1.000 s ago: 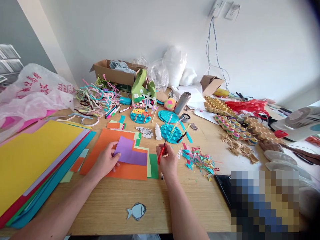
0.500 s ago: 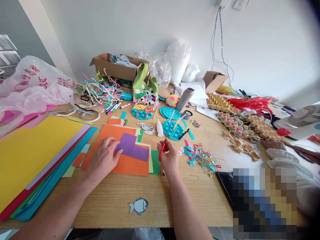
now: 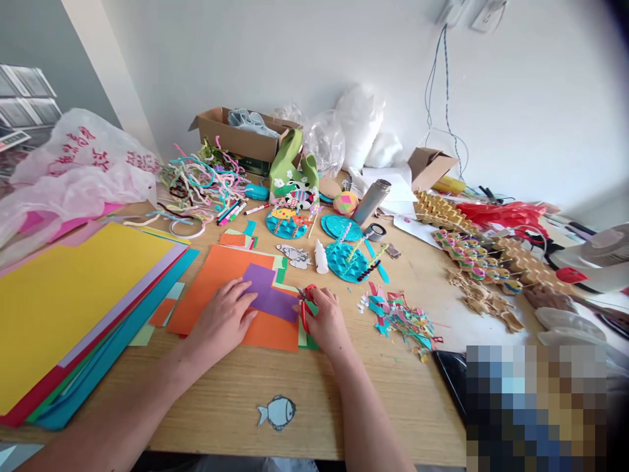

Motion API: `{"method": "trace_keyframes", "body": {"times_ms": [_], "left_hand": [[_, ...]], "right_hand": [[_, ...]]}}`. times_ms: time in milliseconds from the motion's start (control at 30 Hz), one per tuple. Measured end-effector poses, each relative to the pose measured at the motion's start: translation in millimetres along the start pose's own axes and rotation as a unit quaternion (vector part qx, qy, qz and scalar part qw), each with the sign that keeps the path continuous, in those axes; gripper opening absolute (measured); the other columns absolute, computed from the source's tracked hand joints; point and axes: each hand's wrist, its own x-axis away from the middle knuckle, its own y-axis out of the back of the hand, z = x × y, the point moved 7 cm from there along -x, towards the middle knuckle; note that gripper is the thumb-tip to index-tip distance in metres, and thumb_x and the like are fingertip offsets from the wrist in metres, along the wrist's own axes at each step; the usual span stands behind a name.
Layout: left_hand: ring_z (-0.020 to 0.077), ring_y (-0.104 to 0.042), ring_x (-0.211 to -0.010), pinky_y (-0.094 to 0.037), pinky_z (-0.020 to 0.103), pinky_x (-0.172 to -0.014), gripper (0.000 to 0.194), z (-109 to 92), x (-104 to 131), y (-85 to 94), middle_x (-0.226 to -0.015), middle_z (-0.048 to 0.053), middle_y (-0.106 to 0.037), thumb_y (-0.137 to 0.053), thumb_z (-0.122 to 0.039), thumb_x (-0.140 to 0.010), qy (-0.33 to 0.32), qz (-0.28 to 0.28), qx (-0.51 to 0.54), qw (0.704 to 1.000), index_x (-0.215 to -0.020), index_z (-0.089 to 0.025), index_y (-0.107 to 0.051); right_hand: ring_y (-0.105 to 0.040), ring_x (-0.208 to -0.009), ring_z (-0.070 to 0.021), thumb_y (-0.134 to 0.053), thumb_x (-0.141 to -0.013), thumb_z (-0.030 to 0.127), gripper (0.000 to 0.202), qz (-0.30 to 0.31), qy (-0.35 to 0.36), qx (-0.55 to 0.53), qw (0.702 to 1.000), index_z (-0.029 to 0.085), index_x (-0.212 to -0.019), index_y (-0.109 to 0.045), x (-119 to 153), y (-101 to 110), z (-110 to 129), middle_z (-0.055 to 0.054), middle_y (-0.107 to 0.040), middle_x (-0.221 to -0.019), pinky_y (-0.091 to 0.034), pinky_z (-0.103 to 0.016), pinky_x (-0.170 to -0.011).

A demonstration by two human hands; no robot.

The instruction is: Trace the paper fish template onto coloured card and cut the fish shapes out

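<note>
My left hand (image 3: 227, 313) lies with its fingers stretched over the left end of a purple sheet of paper (image 3: 270, 293), which has an L-like outline. Beneath that is a larger orange sheet (image 3: 216, 269), with green paper (image 3: 310, 342) showing at its right edge. Red-handled scissors (image 3: 304, 308) are in my right hand (image 3: 325, 321), at the right end of the purple sheet. Their short blades point away to the left, and the fingers partly cover the handles. Nearer to me, a cut-out paper fish (image 3: 278, 413) rests on the bare wood.
Stacked coloured paper (image 3: 93, 308) fills the left side. Behind my hands stand a white bottle (image 3: 321, 257), blue discs (image 3: 346, 259) and a steel flask (image 3: 372, 202). Paper scraps (image 3: 400, 314) lie to the right, near a black phone (image 3: 452, 377). Another person's hand (image 3: 548, 297) is at far right.
My right hand has moved left to the purple paper's edge, and the scissors have swung from pointing away to pointing left. The whole view has shifted slightly.
</note>
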Motion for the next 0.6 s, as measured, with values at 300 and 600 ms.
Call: {"method": "trace_keyframes", "body": {"times_ms": [300,600], "left_hand": [[0.0281,-0.049,-0.123,-0.045,0.047,-0.103,0.028,-10.8,1.5,0.5,-0.127,0.011,-0.062,-0.052,-0.023,-0.088,-0.015,0.008,0.038,0.999,-0.110,-0.017,-0.069],[0.0300,-0.046,-0.127,-0.041,0.050,-0.106,0.032,-7.8,-0.4,-0.8,-0.130,0.015,-0.059,-0.050,-0.026,-0.089,-0.022,0.022,0.052,0.998,-0.114,-0.016,-0.067]], "right_hand": [[-0.054,-0.085,-0.0209,-0.063,-0.081,0.022,0.006,0.028,0.029,0.033,0.999,0.020,-0.081,-0.057,0.3,-3.4,4.6,-0.003,-0.062,-0.081,-0.037,-0.033,-0.078],[-0.055,-0.083,-0.0195,-0.056,-0.078,0.009,0.013,0.116,0.047,-0.020,0.992,0.021,-0.083,-0.054,25.5,20.2,51.6,-0.003,-0.063,-0.084,-0.038,-0.031,-0.078]]}}
